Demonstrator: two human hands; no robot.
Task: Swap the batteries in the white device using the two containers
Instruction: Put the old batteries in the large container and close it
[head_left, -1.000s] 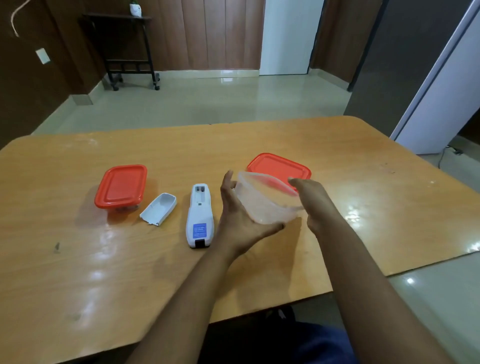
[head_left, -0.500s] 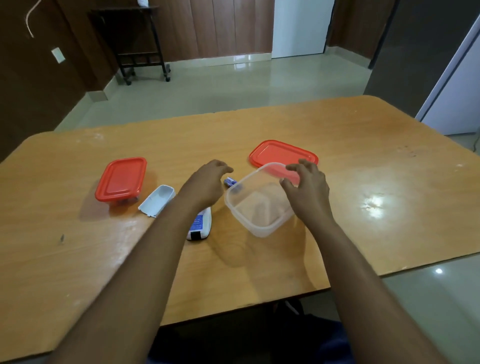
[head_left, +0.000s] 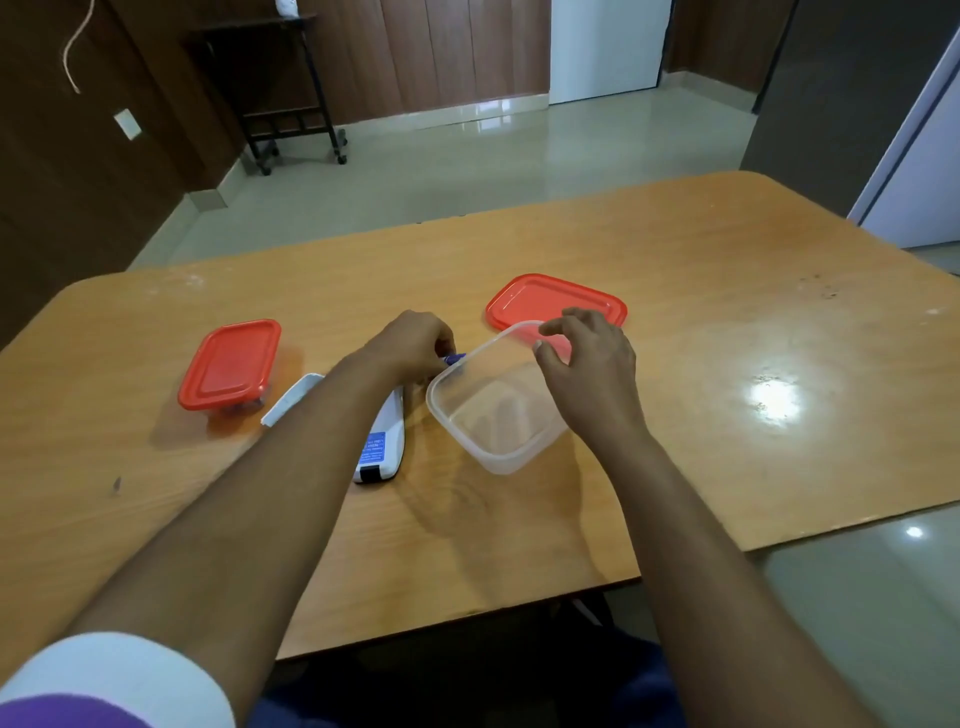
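At 9 o'clock, table edge: the wooden table (head_left: 156, 519) has its rounded left corner up around 10 o'clock, and there's a big bare stretch of top down the left side toward the near edge, only a small dark mark on it.
Closed container: red-lidded container (head_left: 228, 366) sits at roughly 9 o'clock from the hands, lid on, well clear of every edge.
Battery cover: small white cover (head_left: 293, 397) lies just right of that container, near but I can't tell if they touch; the left forearm hides part of it.
White device: white device (head_left: 382, 449) lies flat at about 7 o'clock from the clear tub, blue label up, upper half hidden under the left arm.
Left hand: left hand (head_left: 410, 345) has fingers curled and pinched on a small blue-purple battery (head_left: 453, 358), right at the tub's far-left rim.
Open tub: clear container (head_left: 493, 410) is lidless, looks empty, tilted a bit, dead center.
Right hand: right hand (head_left: 592, 374) is over the tub's right side, fingers loosely spread and bent; can't tell if they actually touch the rim.
Loose lid: red lid (head_left: 556, 301) lies flat at 12 o'clock from the tub, partly behind it.
Right side: from 1 to 4 o'clock the tabletop is bare and glossy all the way to the right edge.
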